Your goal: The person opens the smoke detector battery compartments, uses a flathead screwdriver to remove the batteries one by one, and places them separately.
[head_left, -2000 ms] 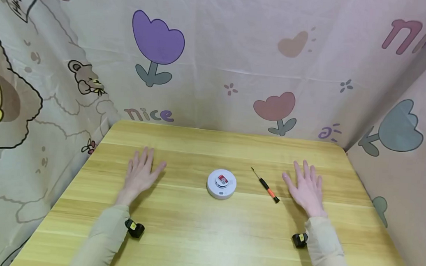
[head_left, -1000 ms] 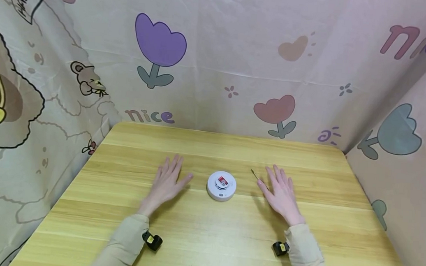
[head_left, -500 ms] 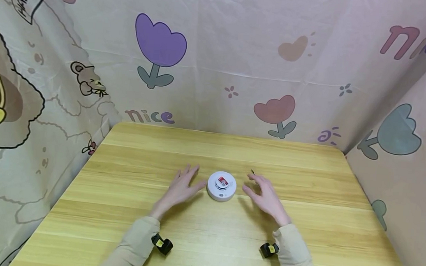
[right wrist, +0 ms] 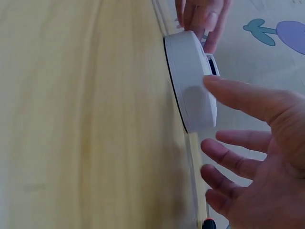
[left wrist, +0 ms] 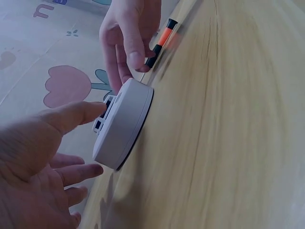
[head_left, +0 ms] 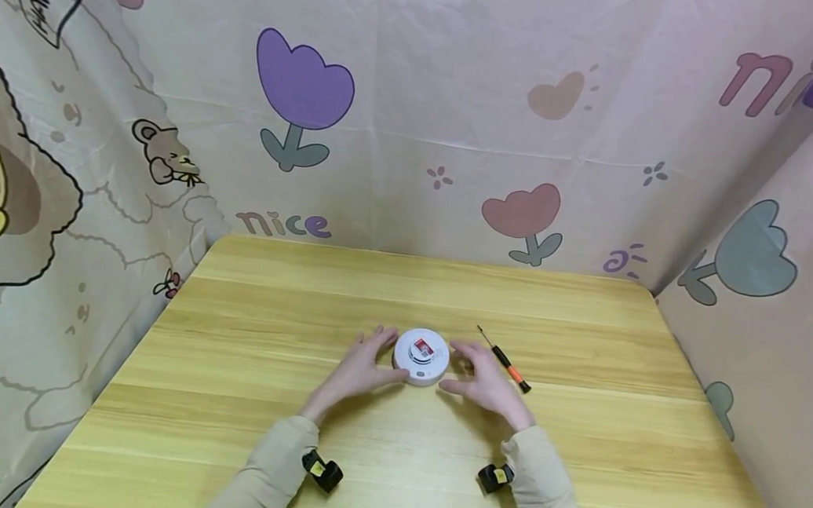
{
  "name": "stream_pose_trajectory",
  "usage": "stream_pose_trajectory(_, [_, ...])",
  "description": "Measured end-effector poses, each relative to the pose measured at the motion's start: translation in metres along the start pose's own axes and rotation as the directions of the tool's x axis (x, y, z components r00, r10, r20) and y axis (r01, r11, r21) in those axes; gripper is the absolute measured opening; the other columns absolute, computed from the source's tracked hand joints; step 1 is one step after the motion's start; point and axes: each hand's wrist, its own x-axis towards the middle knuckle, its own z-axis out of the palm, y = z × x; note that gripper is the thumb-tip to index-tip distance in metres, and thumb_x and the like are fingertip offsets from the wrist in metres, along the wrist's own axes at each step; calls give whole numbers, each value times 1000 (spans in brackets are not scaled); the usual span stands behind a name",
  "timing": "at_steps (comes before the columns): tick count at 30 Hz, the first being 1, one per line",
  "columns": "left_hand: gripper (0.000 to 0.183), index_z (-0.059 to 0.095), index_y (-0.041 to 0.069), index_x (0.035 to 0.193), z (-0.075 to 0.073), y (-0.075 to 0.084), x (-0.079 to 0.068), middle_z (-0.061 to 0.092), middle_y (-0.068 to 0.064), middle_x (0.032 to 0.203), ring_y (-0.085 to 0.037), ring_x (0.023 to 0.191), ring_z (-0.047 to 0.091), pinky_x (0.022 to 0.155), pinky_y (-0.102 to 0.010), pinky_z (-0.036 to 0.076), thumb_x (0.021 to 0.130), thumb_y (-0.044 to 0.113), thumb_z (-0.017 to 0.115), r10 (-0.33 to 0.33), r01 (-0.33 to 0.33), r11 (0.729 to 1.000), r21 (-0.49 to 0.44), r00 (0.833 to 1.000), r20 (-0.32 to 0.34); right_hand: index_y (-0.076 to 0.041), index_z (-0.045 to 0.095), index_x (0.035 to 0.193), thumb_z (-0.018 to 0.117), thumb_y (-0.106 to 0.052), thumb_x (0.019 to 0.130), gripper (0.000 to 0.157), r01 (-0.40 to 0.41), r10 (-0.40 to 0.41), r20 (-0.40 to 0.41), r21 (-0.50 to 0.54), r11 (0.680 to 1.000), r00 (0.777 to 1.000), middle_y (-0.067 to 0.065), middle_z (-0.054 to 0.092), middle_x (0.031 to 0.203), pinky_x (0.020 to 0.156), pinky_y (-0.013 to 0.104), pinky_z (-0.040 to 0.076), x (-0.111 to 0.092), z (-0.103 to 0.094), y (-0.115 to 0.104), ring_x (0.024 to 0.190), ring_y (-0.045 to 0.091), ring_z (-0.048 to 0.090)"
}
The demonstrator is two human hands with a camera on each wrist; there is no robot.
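Note:
A round white smoke detector with a red label on top lies flat on the wooden table. My left hand is at its left side, thumb near the front and fingers towards the back. On the other side my right hand has its thumb and fingers spread a little off the rim. In the left wrist view, the left thumb overlaps the detector; whether it touches cannot be made out. The right wrist view has the right fingers loosely bent, holding nothing, beside the detector. A black and orange screwdriver lies just beyond the right hand.
The wooden table ends at a patterned curtain at the back, with more curtain along both sides. A small black camera sits on the left wrist, another camera on the right.
Both hands have moved inward from far apart on the table to either side of the smoke detector. The screwdriver, briefly covered by the right hand, is visible again. The detector has stayed put.

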Motion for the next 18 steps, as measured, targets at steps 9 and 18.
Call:
stream_pose_trajectory(9, [88, 41, -1, 150, 9, 0, 1, 46, -20, 154, -40, 154, 24, 128, -60, 4, 79, 25, 85, 26, -26, 999, -26, 1000, -7, -3, 52, 144, 88, -15, 74, 80, -16, 16, 23, 3, 1000, 1000, 12, 63, 117, 96, 49, 53, 7, 7, -2, 105, 25, 57])
stream_pose_trajectory(18, [81, 47, 0, 146, 19, -4, 5, 54, -22, 148, -44, 150, 30, 127, -61, 10, 75, 8, 85, 42, -46, 997, -55, 996, -76, -5, 55, 141, 89, -13, 73, 77, -67, 67, 2, -6, 998, 998, 10, 62, 115, 90, 42, 52, 12, 12, -1, 100, 21, 55])
